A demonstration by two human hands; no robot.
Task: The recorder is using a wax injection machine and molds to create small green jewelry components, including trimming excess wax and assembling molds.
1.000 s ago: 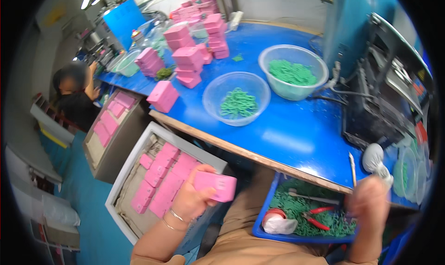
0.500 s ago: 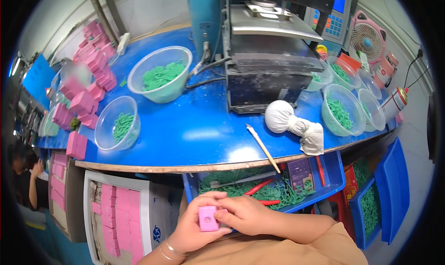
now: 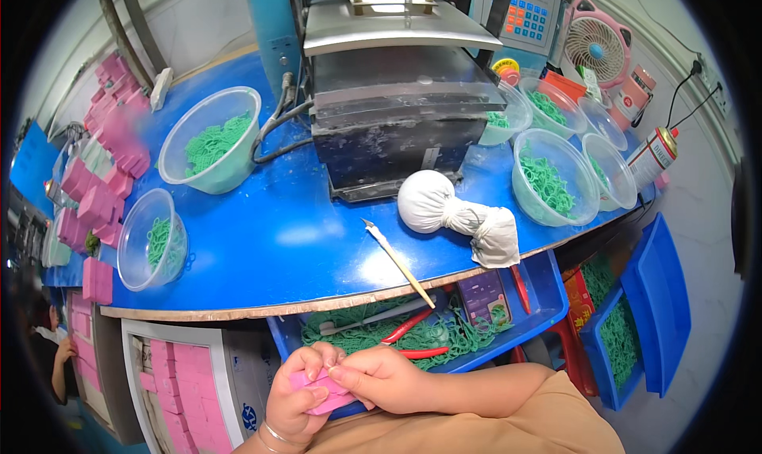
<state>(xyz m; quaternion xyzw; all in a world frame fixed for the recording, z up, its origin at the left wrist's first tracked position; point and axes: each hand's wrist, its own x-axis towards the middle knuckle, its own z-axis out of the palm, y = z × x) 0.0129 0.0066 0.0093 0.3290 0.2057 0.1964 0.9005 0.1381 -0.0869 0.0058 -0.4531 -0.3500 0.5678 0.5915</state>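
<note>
Close to my body, a small pink block [image 3: 319, 401] is held in both hands; a line seems to run along its side. My left hand [image 3: 292, 398] wraps round it, with the thumb lying across the block. The fingers of my right hand [image 3: 385, 381] are closed on its upper edge, and part of the block is hidden under them. Just beyond my hands is a blue drawer [image 3: 548, 315] holding green stringy pieces [image 3: 468, 339], red-handled pliers [image 3: 409, 327] and a white-handled tool [image 3: 373, 319].
On the blue table [image 3: 302, 255] lie a craft knife [image 3: 397, 262] and a white cloth pouch [image 3: 429, 204]. Behind them stands a black press machine [image 3: 397, 128]. Clear bowls [image 3: 178, 156] hold green pieces. Pink blocks [image 3: 99, 208] are stacked at left, with more in a box [image 3: 171, 382].
The pink block has been tipped in my hands, so its face with the round hollow no longer shows. My left thumb has come over it. The view has shifted to the right.
</note>
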